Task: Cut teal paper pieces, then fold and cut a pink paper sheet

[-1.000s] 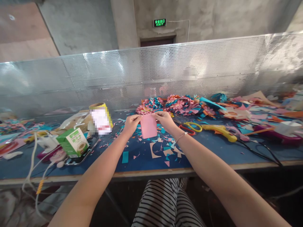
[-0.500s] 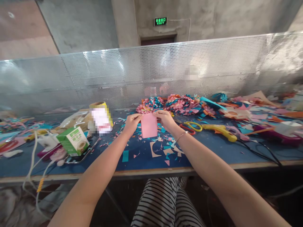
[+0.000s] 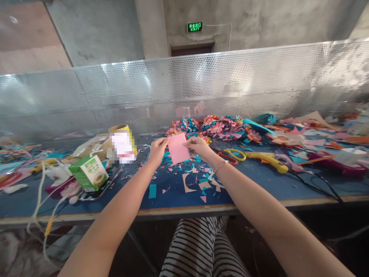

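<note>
A small pink rectangle of paper is held up above the blue table, tilted, between my two hands. My left hand pinches its upper left corner. At its right edge, the thumb and fingers of my right hand are closed on it. Cut scraps in blue, pink and cream lie scattered under and in front of the paper. Close to my right wrist are scissors with yellow handles and red-handled scissors.
Behind my hands lies a heap of pink and blue paper flowers. A yellow glue gun with a black cord rests at right. On the left stand a green-and-white carton and a yellow container. A perforated metal screen closes the back.
The pink paper has turned from upright to tilted. My right hand has shifted from its top right corner to its right edge, and my left hand has moved slightly left.
</note>
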